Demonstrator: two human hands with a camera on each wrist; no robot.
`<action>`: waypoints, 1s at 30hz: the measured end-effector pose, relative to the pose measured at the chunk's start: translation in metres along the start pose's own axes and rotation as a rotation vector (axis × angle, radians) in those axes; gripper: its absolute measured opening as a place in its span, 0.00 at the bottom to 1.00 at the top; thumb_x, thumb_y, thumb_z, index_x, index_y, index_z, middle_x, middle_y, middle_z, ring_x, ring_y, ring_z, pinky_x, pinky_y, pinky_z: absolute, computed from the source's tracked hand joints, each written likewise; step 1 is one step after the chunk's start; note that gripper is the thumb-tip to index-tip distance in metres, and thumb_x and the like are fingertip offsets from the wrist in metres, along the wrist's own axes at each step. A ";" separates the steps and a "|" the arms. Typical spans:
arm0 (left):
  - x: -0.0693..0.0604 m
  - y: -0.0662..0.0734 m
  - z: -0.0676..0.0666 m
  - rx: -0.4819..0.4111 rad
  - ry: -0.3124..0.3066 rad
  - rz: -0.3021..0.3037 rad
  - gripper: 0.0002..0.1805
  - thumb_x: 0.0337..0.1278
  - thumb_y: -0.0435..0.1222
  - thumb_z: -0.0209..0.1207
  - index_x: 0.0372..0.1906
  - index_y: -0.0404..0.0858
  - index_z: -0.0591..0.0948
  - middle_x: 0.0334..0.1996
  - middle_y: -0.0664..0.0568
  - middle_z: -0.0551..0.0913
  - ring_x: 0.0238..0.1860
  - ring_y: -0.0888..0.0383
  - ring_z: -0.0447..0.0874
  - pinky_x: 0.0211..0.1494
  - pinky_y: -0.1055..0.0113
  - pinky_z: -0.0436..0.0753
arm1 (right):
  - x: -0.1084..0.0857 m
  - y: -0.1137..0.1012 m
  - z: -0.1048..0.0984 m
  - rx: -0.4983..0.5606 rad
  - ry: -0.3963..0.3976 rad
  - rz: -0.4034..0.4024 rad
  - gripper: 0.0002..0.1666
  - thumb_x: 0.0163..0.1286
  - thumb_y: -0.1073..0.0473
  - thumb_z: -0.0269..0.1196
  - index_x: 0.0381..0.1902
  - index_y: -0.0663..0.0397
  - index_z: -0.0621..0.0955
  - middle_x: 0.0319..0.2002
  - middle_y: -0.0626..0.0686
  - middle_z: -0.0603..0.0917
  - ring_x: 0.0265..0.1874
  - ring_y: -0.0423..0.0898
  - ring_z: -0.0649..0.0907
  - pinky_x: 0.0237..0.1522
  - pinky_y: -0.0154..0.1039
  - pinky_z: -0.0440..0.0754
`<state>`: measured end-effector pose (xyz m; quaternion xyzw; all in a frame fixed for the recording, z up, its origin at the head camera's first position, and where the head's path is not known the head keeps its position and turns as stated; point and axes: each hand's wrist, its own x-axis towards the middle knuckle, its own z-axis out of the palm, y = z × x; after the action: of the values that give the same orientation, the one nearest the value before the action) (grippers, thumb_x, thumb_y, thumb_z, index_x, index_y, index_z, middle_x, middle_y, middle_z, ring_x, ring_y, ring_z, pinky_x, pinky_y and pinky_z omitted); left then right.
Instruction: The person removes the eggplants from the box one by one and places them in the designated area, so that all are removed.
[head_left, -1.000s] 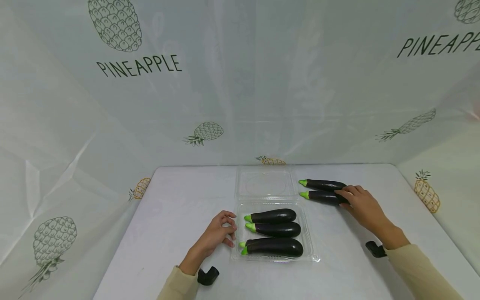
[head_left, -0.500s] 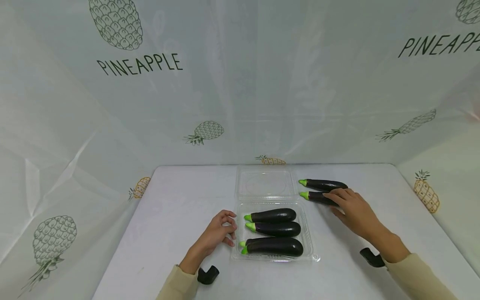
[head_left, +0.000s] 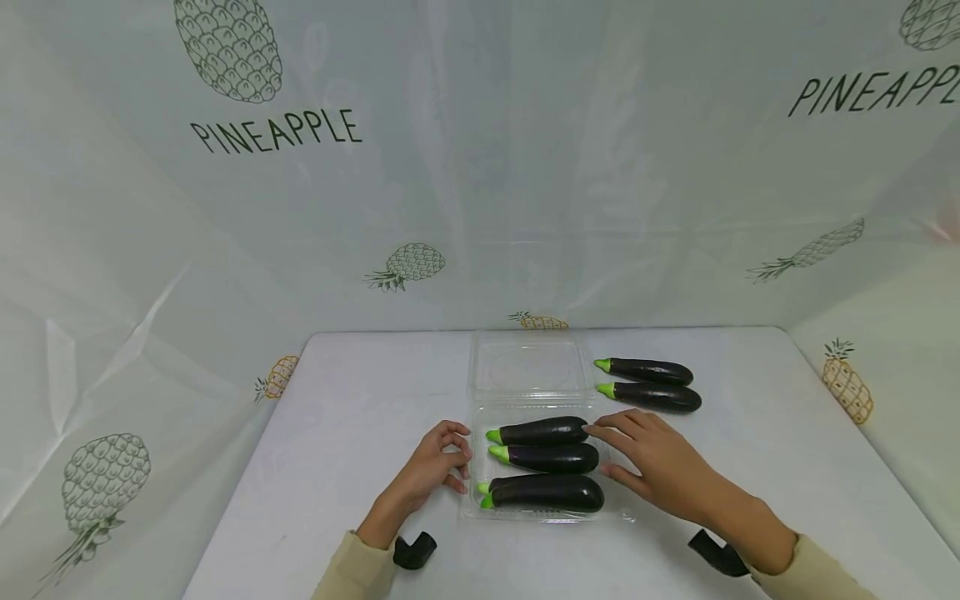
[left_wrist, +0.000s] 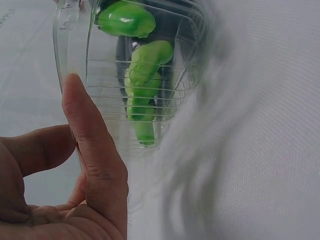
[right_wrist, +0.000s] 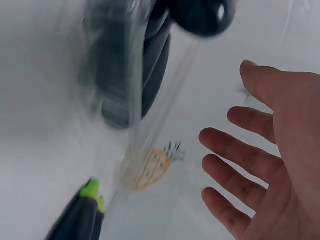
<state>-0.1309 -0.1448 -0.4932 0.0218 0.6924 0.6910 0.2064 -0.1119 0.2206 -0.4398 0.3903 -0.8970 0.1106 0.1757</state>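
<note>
A clear plastic container [head_left: 617,483] holds several dark eggplants [head_left: 550,493] with green stems, lying side by side. At its left side my left hand [head_left: 435,465] pinches the rim between thumb and finger; the left wrist view shows the fingers [left_wrist: 90,130] at the clear wall [left_wrist: 170,100], green stems [left_wrist: 145,65] behind it. Over the container's right edge is my right hand [head_left: 660,458], fingers spread and holding nothing. In the right wrist view that hand [right_wrist: 260,155] is apart from the eggplants [right_wrist: 202,15].
Two more eggplants [head_left: 645,371] lie on the white table [head_left: 360,383] at the back right, stems pointing left. The container's open lid [head_left: 528,367] lies flat behind its base. A pineapple-printed sheet [head_left: 480,167] hangs behind the table.
My right hand has left the two back-right eggplants and moved left and nearer, to the container's right edge, carrying nothing. My left hand has stayed at the rim.
</note>
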 end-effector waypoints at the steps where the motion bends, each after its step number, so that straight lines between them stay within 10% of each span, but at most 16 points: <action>1: 0.000 0.000 0.000 0.001 -0.001 0.003 0.21 0.71 0.24 0.55 0.64 0.24 0.66 0.40 0.49 0.75 0.29 0.57 0.78 0.25 0.68 0.85 | 0.001 -0.004 0.000 0.006 -0.011 -0.003 0.32 0.64 0.50 0.77 0.65 0.49 0.83 0.57 0.48 0.85 0.56 0.51 0.83 0.57 0.57 0.86; 14: 0.000 0.001 0.001 -0.002 0.001 0.007 0.21 0.71 0.24 0.55 0.64 0.24 0.66 0.40 0.49 0.75 0.29 0.57 0.78 0.25 0.69 0.85 | 0.003 -0.028 0.013 0.070 -0.069 -0.090 0.27 0.76 0.40 0.65 0.65 0.46 0.83 0.55 0.43 0.85 0.55 0.47 0.82 0.56 0.51 0.84; 30: -0.002 0.003 0.001 -0.004 0.002 0.001 0.22 0.71 0.24 0.55 0.64 0.25 0.65 0.40 0.48 0.75 0.29 0.58 0.78 0.24 0.69 0.85 | 0.006 -0.038 0.019 0.064 -0.139 -0.129 0.26 0.69 0.46 0.73 0.61 0.46 0.86 0.51 0.44 0.85 0.54 0.49 0.82 0.58 0.51 0.84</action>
<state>-0.1295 -0.1444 -0.4901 0.0211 0.6912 0.6926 0.2052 -0.0921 0.1848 -0.4520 0.4596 -0.8759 0.1001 0.1074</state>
